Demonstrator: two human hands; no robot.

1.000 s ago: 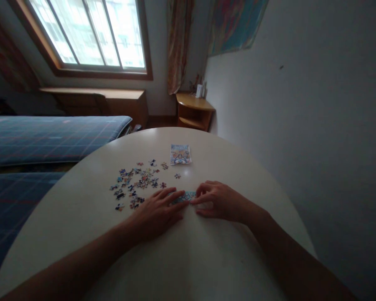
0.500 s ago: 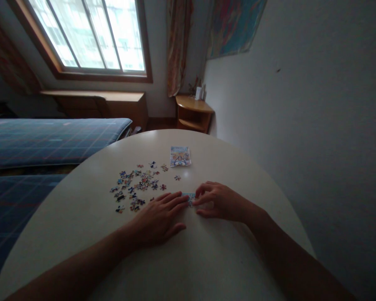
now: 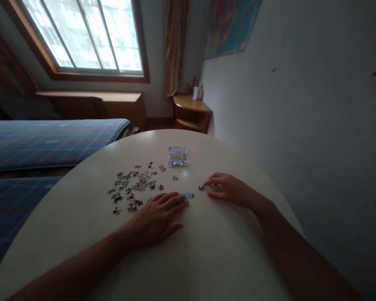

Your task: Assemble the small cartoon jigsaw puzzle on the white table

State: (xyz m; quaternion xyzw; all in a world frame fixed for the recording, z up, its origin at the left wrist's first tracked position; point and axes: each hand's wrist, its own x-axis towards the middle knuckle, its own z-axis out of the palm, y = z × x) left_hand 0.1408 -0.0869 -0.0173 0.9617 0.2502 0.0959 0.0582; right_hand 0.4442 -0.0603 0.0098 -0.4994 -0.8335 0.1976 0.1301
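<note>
My left hand (image 3: 161,213) lies flat on the white round table (image 3: 207,267), fingers stretched out over a small joined strip of jigsaw pieces (image 3: 188,195). The strip has a light blue edge and is partly hidden by my fingertips. Just right of it, my right hand (image 3: 227,189) is at a single dark jigsaw piece (image 3: 201,188). My right index fingertip is at that piece, and the thumb is apart from it. Left of my hands, several loose jigsaw pieces (image 3: 143,182) are spread in a cluster. One piece (image 3: 175,178) lies by itself beyond my left fingertips.
A printed picture packet (image 3: 178,156) lies toward the table's far side. Beyond the table's left edge is a bed with a blue plaid mattress (image 3: 50,140). A wooden corner shelf (image 3: 192,103) stands behind, and a white wall (image 3: 301,125) runs along the right.
My right hand has moved away from the joined strip, up and to the right, and the single dark piece now shows at its fingertips. My left hand stays over the strip.
</note>
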